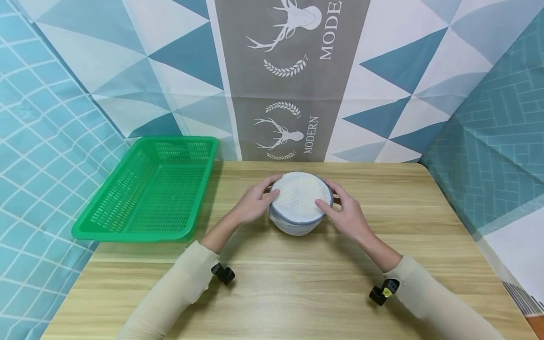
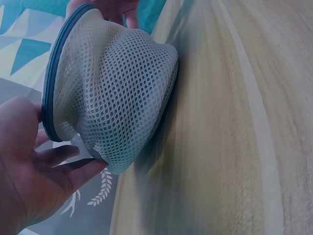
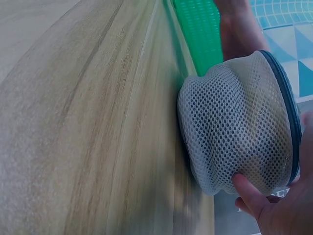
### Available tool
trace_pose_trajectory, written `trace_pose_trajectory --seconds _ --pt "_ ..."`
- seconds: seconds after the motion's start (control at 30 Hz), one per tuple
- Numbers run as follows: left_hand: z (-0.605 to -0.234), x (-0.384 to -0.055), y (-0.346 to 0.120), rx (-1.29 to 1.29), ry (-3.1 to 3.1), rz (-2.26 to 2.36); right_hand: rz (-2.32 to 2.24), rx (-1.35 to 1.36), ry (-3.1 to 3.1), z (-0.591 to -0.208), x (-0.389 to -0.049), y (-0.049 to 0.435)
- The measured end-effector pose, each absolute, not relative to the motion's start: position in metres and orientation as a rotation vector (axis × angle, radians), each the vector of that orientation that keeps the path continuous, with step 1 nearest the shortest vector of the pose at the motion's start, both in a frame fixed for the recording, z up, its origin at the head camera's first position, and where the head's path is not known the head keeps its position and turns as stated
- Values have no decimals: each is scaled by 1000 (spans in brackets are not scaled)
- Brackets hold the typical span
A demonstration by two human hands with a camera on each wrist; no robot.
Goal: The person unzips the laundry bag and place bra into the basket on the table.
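A round white mesh laundry bag with a blue zipper rim sits at the middle of the table towards the back. My left hand grips its left side, thumb over the top rim and fingers down the side. On the opposite side my right hand grips it too, its thumb lying on the mesh top. Seen from the left wrist, the mesh wall of the bag is creased and bulges near the tabletop. In the right wrist view a fingertip presses the side of the bag.
A green plastic basket with slotted walls stands at the table's back left. The wooden table meets a patterned cloth wall behind, with blue tiled cloth on the left. A black wrist camera sits at the left sleeve.
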State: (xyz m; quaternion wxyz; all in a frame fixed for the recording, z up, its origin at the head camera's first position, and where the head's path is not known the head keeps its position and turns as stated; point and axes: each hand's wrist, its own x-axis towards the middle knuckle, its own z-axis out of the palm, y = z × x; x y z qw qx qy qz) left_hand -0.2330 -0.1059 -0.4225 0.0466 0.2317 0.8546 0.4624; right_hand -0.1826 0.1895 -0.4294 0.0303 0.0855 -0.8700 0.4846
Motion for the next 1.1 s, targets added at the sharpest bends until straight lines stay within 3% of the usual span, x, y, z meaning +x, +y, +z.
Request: trace_pose_trajectory --seconds 1.1 --pt "-427 -215 -103 516 2600 1481 1465 239 -2698 -428 -201 189"
